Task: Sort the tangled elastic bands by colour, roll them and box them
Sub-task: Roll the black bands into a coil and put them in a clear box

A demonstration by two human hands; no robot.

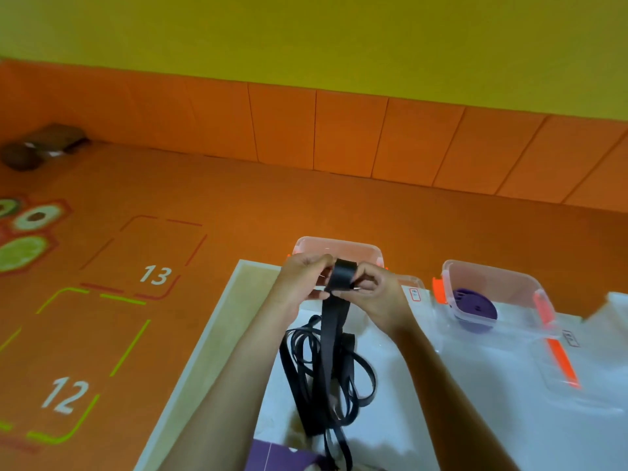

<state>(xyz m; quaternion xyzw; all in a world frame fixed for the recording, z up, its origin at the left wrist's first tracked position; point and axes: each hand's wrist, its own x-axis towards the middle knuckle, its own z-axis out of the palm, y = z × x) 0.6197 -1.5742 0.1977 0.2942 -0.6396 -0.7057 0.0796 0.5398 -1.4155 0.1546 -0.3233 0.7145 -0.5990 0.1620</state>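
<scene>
Two boxes (339, 244) are set at the far edge of the desk (217, 334), a purple roll (475, 305) in the right box (509, 283). A black band (341, 277) is pinched by left hand (302, 283) and right hand (377, 292); floor (238, 205) numbered 12, 13.

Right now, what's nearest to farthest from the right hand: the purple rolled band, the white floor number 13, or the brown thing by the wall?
1. Purple rolled elastic band, in the clear box right of the right hand.
2. White number 13, on the orange floor, left.
3. Brown thing, far left by the wall.
</scene>
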